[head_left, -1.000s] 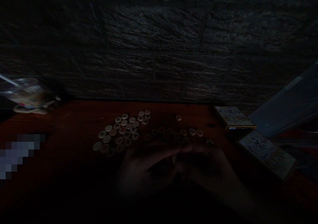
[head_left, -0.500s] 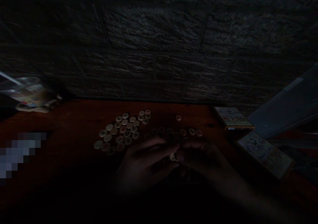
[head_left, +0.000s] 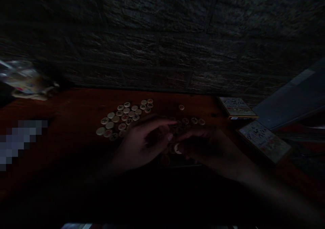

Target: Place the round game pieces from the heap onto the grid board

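In the dim head view, my right hand [head_left: 205,144] pinches a round xiangqi piece [head_left: 177,149] at its near left side, thumb and fingers closed on it. My left hand [head_left: 142,139] hovers just left of it, thumb and index finger apart, with nothing seen between them. Several more pieces lie dark under and between the hands, partly hidden. A loose cluster of pale xiangqi pieces [head_left: 126,111], with red or black characters or blank faces, spreads beyond my left hand. A short row of pieces [head_left: 194,120] lies beyond my right hand.
A lone red-marked piece [head_left: 181,107] sits toward the wall. Two flat boxes [head_left: 237,107] with Chinese lettering lie at the right of the wooden table [head_left: 83,110]. A clear cup with a straw [head_left: 25,80] stands far left. A dark stone wall [head_left: 142,53] rises behind.
The view has tilted down, so the table sits higher. My left hand has drawn away from my right hand and its fingers have parted. My right hand still pinches the piece.
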The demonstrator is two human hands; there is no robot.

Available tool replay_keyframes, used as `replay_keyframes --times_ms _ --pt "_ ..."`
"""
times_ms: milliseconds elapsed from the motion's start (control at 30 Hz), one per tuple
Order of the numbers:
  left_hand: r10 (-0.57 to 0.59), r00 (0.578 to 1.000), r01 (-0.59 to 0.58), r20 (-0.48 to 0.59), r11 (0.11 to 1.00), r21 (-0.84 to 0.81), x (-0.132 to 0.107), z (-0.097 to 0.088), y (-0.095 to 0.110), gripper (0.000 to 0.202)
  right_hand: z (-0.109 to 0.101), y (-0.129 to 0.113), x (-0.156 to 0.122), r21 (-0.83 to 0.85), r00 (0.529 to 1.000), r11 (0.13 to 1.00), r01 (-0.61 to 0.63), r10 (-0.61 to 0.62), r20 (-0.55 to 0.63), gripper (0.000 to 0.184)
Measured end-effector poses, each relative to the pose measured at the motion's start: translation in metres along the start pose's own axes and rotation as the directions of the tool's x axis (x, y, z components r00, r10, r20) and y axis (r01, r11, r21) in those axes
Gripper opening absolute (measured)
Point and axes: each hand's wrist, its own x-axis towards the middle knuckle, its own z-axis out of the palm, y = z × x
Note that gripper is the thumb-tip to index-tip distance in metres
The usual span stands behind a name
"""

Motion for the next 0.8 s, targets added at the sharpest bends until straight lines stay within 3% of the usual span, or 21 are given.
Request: replay_keyframes --times_ms 100,233,333,800 --pt "-0.066 0.998 0.066 -0.012 0.998 -0.010 0.001 0.000 -0.006 0.020 0.002 0.001 -0.004 -0.135 0.999 0.991 -0.012 0.016 0.030 0.011" --pt "0.038 0.999 -0.039 0.021 0.999 0.022 -0.001 0.003 -0.008 0.018 0.003 0.005 -0.008 -0.263 0.997 0.963 0.051 -0.032 0.072 0.018" --pt "0.115 0.993 -0.117 0.038 0.993 0.033 -0.001 0.004 -0.006 0.017 0.001 0.007 -0.009 -0.320 0.999 0.947 0.041 -0.035 0.026 0.016" --pt "0.137 0.989 -0.140 0.047 0.989 0.053 0.000 0.003 -0.006 0.017 0.009 0.001 -0.015 -0.535 0.984 0.828 0.166 -0.172 0.039 0.039"
